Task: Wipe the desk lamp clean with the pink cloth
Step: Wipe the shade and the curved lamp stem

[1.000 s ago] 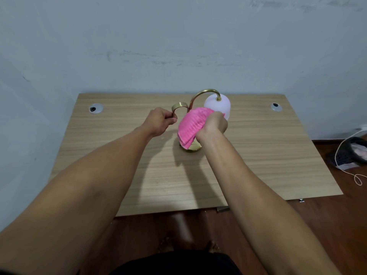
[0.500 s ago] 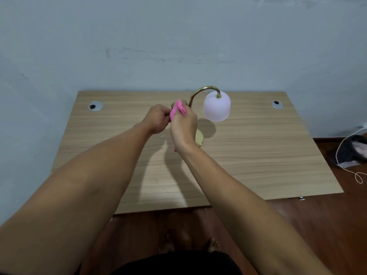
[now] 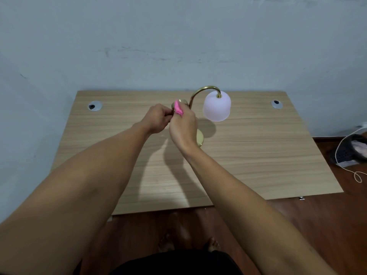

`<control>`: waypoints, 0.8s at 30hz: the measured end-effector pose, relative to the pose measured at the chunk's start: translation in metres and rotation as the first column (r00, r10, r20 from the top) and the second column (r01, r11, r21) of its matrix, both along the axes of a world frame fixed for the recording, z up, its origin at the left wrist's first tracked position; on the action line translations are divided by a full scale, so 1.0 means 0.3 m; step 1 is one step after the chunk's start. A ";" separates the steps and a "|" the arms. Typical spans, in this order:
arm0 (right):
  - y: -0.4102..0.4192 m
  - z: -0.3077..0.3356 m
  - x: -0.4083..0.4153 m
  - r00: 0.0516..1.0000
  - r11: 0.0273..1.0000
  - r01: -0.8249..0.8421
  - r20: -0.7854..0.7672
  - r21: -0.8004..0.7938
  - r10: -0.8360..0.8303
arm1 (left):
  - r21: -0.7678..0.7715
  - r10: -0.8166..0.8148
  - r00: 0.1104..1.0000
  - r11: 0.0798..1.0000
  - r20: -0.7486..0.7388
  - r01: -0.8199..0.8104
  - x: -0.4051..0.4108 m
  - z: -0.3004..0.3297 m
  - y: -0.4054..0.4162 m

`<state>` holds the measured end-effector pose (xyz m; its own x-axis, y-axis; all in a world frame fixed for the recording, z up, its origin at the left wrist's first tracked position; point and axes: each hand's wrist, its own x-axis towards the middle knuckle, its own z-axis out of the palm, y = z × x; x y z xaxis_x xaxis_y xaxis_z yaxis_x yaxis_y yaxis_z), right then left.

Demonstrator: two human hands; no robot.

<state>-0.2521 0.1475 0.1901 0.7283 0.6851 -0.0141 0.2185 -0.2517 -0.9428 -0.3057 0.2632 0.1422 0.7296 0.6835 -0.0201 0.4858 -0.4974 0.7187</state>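
Note:
A desk lamp stands mid-table: a curved brass neck (image 3: 200, 90), a pale pink-white shade (image 3: 216, 106) hanging to the right, a round brass base (image 3: 199, 138) mostly behind my wrist. My left hand (image 3: 157, 118) grips the small brass loop handle on the lamp's left side. Touching it, my right hand (image 3: 183, 124) holds the pink cloth (image 3: 178, 109) bunched against that handle; only a small fold of cloth shows above my fingers.
The wooden table (image 3: 258, 155) has two round cable grommets, back left (image 3: 95, 106) and back right (image 3: 276, 104). A wall rises right behind it. On the floor to the right lie a dark bundle (image 3: 351, 150) and a white cord (image 3: 355, 173).
My right hand carried the cloth from the lamp's stem, near the shade, left to the brass handle, bunching it up inside the fist. My left hand kept its grip.

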 end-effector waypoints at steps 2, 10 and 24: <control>-0.011 -0.016 0.009 0.992 0.997 -0.063 0.106 -0.049 0.068 | 0.002 -0.002 1.000 1.000 -0.015 0.002 -0.003 -0.008 0.008; -0.042 -0.021 0.071 0.968 0.962 -0.191 0.126 -0.194 0.218 | 0.013 -0.014 1.000 1.000 0.002 0.014 -0.002 -0.021 0.020; -0.013 -0.095 0.091 0.679 0.972 -0.162 0.696 -0.170 0.234 | 0.013 0.016 0.998 1.000 -0.052 -0.016 -0.004 0.025 -0.010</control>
<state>-0.2248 0.1435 0.1615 0.3938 0.8367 0.3806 0.8643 -0.1961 -0.4632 -0.3070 0.2601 0.1497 0.7169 0.6954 -0.0496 0.5306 -0.4980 0.6858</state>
